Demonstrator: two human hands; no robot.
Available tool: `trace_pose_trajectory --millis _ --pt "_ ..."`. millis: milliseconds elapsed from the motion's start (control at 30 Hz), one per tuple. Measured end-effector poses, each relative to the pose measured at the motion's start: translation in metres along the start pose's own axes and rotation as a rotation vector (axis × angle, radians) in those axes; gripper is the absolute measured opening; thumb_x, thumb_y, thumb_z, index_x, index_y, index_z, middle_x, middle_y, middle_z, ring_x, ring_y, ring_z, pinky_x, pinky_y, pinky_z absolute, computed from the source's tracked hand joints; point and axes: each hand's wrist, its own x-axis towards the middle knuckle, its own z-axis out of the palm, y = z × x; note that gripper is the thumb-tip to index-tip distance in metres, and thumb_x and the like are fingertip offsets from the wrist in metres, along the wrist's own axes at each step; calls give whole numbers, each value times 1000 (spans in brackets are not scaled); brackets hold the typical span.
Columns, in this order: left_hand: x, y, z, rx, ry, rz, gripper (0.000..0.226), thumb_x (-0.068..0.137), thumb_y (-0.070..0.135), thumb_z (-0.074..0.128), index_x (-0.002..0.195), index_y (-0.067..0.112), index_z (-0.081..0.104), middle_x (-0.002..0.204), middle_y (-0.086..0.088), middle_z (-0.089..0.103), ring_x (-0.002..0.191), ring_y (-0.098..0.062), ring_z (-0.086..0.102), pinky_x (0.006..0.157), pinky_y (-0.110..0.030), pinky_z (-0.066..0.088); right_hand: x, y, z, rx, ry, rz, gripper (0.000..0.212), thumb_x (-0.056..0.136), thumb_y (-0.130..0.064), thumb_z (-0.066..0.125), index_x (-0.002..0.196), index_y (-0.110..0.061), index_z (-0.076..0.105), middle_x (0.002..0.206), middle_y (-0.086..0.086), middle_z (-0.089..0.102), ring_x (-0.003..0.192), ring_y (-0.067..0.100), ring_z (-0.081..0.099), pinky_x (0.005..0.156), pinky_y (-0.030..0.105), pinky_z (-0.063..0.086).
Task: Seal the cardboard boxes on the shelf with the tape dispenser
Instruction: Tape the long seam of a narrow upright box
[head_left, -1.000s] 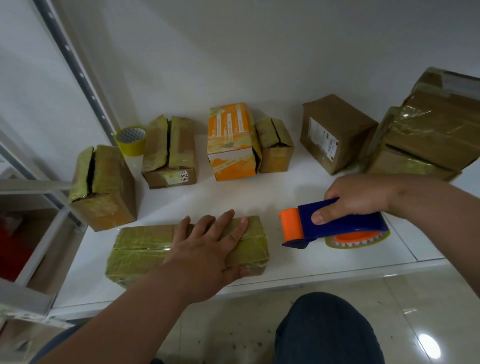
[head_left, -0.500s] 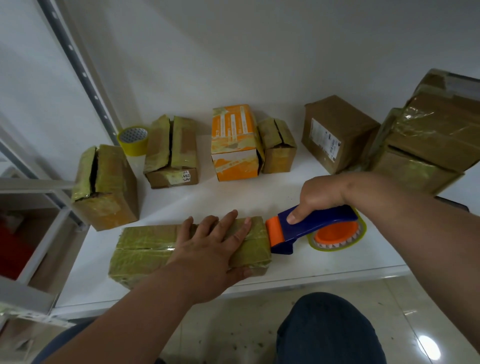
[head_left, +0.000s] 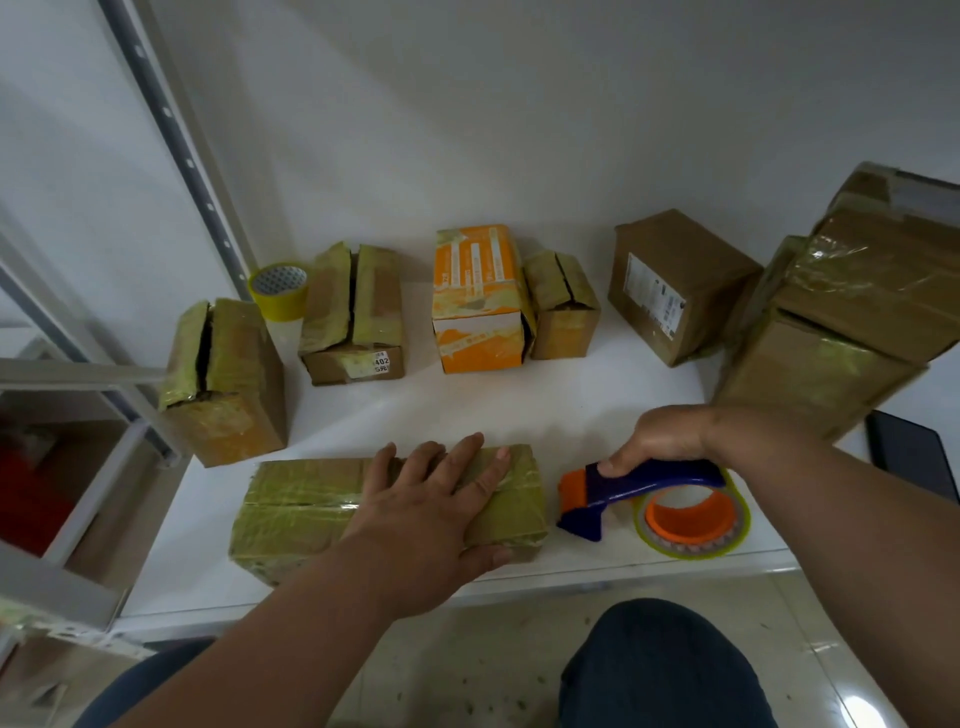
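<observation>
Half a second ago the orange nose of the tape dispenser (head_left: 649, 499) was touching the right end of the flat box (head_left: 311, 512). Now there is a small gap between them, and the dispenser sits a bit more to the right. The left hand has stayed on the box.

The left hand (head_left: 431, 512) lies flat on top of the flat box, on its right half. Its fingers are straight and spread out, and the thumb hangs over the near edge. It presses the box and grips nothing.

The right hand (head_left: 657, 434) is curled round the blue handle of the tape dispenser and holds it tight. The thumb sits on the near side of the handle.

The dispenser is on the white shelf (head_left: 519, 410), near the front edge, just right of the flat box. Its long side runs left to right. The orange nose points left, at the box. The tape roll on its orange wheel is at the right end.

The flat box lies near the front of the shelf, long side left to right, wrapped in yellowish tape.

Farther back stand more boxes: a tall box (head_left: 228, 384) on the left with its top slit open, a low box (head_left: 353, 317), an orange box (head_left: 480, 301), a small box (head_left: 563, 306) and a brown box (head_left: 675, 286). A spare tape roll (head_left: 279, 292) stands by the post. Stacked boxes (head_left: 852, 312) sit on the right.
</observation>
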Motion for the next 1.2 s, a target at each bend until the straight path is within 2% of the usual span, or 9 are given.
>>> trace_pose_trajectory --millis 267,400,433,533,600,733,867,1067,1200 --pt "-4 -2 -6 -10 -29 72 78 93 68 30 138 53 -31 159 10 -25 149 -23 -15 114 -63 -8 -34 20 6 238 280 -153 43 81 -54 66 86 -11 66 79 5 71 70 21 68 58 25 48" --pt "-10 9 -26 -50 -114 127 95 90 16 53 146 53 -14 158 15 -26 146 -19 -26 111 -65 -14 -47 30 22 396 395 -196 41 81 -52 67 84 -11 67 70 1 71 62 18 68 52 24 46" --pt "-12 14 -29 -90 -137 122 96 87 14 55 147 51 -11 158 16 -26 145 -19 -27 111 -66 -13 -49 31 27 433 424 -199 42 80 -52 67 84 -10 67 70 2 71 62 19 68 53 25 46" --pt "-18 36 -27 -220 -87 70 87 85 57 56 149 44 0 159 15 -23 146 -20 -25 112 -65 -12 -52 29 42 472 506 -228 44 81 -52 67 81 -8 68 70 6 71 63 22 68 55 27 46" --pt "-20 45 -18 -229 19 17 80 84 68 49 148 37 12 161 13 -15 148 -21 -20 113 -64 -11 -54 28 52 487 558 -250 46 81 -51 67 79 -5 67 69 8 71 63 23 67 56 28 45" --pt "-28 38 -2 -233 176 72 46 95 45 45 135 30 29 163 11 -5 149 -13 -14 117 -56 -11 -64 30 67 558 600 -308 54 74 -58 66 75 -3 66 62 6 68 57 24 64 54 28 43" --pt "-47 11 9 -268 224 172 45 92 30 45 135 34 34 161 19 -1 147 -2 -12 121 -43 -6 -76 35 79 642 576 -384 57 66 -64 66 77 -9 68 67 5 71 63 26 68 57 29 46" --pt "-62 -4 13 -346 244 169 44 82 35 38 125 42 43 151 16 38 141 -5 32 118 -38 19 -85 25 94 689 548 -486 67 52 -75 61 71 -11 66 64 7 69 53 17 63 54 28 44" --pt "-64 -12 8 -415 232 163 53 87 28 55 134 47 45 144 36 28 139 13 15 121 -27 5 -86 21 101 739 500 -565 79 42 -86 66 70 -13 67 67 12 69 57 24 63 55 30 45"
